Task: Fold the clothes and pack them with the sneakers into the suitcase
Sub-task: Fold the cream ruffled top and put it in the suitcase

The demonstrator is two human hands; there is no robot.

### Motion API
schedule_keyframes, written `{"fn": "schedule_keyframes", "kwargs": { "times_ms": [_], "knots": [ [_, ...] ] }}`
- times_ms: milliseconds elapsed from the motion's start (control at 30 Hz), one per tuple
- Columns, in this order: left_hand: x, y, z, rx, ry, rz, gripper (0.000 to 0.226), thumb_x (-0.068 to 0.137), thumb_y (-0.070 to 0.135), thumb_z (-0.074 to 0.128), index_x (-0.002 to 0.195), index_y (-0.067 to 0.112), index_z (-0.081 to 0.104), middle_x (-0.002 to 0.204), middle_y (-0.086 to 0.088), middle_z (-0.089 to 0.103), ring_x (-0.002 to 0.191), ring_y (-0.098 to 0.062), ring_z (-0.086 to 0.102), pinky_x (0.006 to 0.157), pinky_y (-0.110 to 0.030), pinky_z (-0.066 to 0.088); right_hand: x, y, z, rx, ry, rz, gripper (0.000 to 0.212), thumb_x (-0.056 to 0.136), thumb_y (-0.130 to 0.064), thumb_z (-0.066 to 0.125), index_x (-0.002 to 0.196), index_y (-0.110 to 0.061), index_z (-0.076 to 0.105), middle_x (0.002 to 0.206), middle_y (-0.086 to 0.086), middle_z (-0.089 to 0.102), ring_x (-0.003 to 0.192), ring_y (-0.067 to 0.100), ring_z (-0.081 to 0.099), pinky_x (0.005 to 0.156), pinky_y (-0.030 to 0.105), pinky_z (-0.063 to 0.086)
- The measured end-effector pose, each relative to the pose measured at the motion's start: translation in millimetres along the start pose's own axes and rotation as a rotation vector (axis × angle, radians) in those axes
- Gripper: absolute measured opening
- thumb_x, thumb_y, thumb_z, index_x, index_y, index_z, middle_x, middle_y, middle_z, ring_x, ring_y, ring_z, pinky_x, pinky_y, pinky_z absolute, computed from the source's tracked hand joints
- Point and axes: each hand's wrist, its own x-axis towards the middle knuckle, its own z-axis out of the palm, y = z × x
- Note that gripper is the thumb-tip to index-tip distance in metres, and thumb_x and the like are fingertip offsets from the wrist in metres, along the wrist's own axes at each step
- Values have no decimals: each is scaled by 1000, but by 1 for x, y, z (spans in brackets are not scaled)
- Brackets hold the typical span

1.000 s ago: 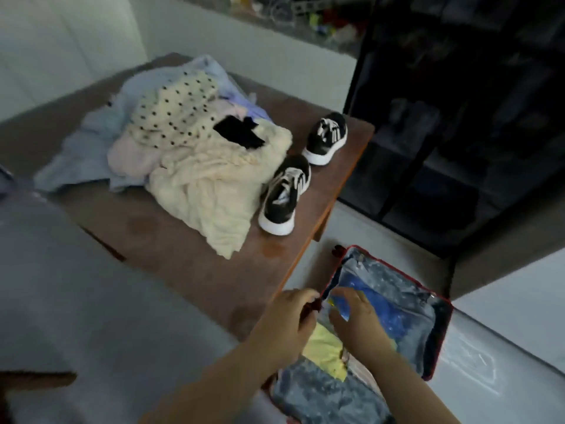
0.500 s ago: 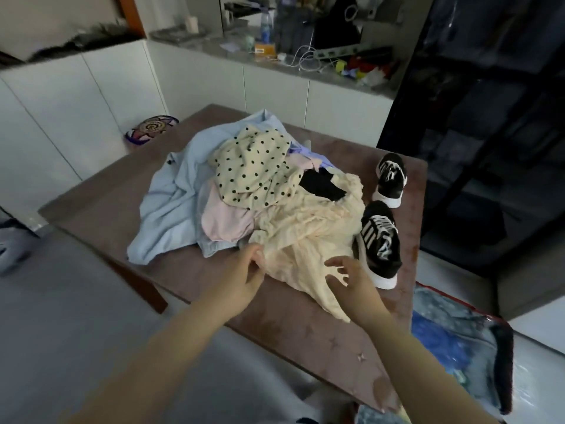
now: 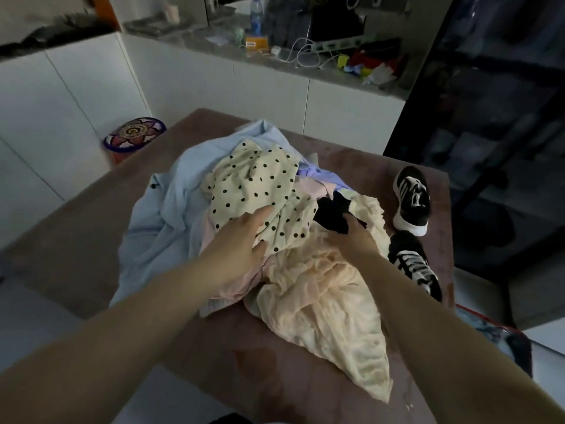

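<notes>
On the table (image 3: 91, 240), directly ahead of me, I am resting my spread left hand (image 3: 241, 240) on the polka-dot top (image 3: 260, 185) crowning the clothes pile, my right hand (image 3: 354, 237), fingers loosely open, touching the black garment (image 3: 331, 211) beside it, sneakers (image 3: 412, 206) lying further right.

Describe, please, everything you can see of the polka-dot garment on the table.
The polka-dot garment is cream with black dots, of thin, soft-looking cloth. It lies crumpled and unfolded on top of the clothes pile, over a light blue shirt and a pink piece. The left hand rests on its near edge, fingers spread.
</notes>
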Motion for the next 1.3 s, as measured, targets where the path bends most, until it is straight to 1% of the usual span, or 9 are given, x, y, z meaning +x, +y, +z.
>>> {"fn": "schedule_keyframes", "kwargs": {
  "times_ms": [133, 267, 400, 533, 733, 900, 1067, 1200, 1300],
  "knots": [
    [40, 1, 4, 50, -112, 156, 66, 92, 22, 52, 147, 29, 16, 141, -6, 40, 127, -24, 38, 106, -32, 29, -3, -8, 9, -252, -16, -36, 48, 82, -22, 54, 129, -29, 52, 120, 6, 61, 106, 29, 57, 84, 31, 46],
    [77, 16, 12, 58, -117, 399, 69, 90, 25, 57, 147, 22, 19, 151, -2, 27, 139, -19, 23, 110, -25, 13, -55, -21, 6, -87, 150, -96, 32, 80, -14, 64, 112, -15, 67, 107, 5, 63, 97, 25, 58, 71, 24, 36],
    [103, 14, 29, 523, -402, 533, 54, 90, 40, 51, 140, 30, 35, 158, 1, -4, 144, -21, -12, 114, -43, -9, -109, -7, -4, -25, 141, -79, 21, 75, -9, 69, 97, -12, 68, 87, -9, 54, 84, 16, 57, 64, 12, 33],
    [114, -13, 27, 640, -447, 678, 24, 91, 34, 46, 113, 29, 53, 146, 4, 34, 144, -15, 9, 113, -44, -12, -153, 25, -23, -18, 228, 112, 29, 71, 4, 65, 89, -18, 60, 82, -9, 54, 78, 14, 53, 61, 11, 34],
    [116, -31, -4, 560, -431, 512, 18, 82, 34, 52, 94, 28, 40, 77, 15, 55, 100, -15, 54, 116, -41, 3, -179, 52, -43, 77, 288, 328, 52, 75, 7, 55, 115, -26, 56, 97, 3, 64, 80, 23, 58, 67, 29, 42],
    [91, 24, 1, 110, -431, 514, 51, 85, 43, 60, 130, 25, 43, 121, 5, 57, 113, -15, 52, 108, -36, 29, -167, 25, -52, -22, 66, 139, 47, 78, 1, 55, 118, -23, 61, 84, -10, 60, 69, 3, 55, 59, 13, 40],
    [50, 70, 32, -278, -702, 98, 83, 76, 70, 49, 142, 23, 29, 139, 0, 44, 127, -19, 43, 107, -36, 34, -171, -10, -24, -166, 43, -260, 59, 79, -11, 50, 137, -21, 45, 105, 3, 54, 97, 25, 55, 86, 26, 40],
    [31, 47, 47, -280, -394, -51, 54, 74, 24, 68, 120, 14, 40, 105, -2, 52, 108, -26, 53, 81, -32, 45, -182, -13, -1, -328, -310, -452, 61, 87, -30, 58, 143, -23, 35, 134, 3, 47, 118, 21, 45, 108, 29, 24],
    [16, 29, 47, -509, -262, -216, 57, 76, 3, 62, 127, 12, 38, 109, -3, 51, 102, -18, 51, 72, -25, 38, -169, -8, -13, -82, -213, -394, 29, 87, -29, 62, 114, -20, 64, 109, -1, 63, 95, 12, 59, 87, 25, 46]
  ]
}}
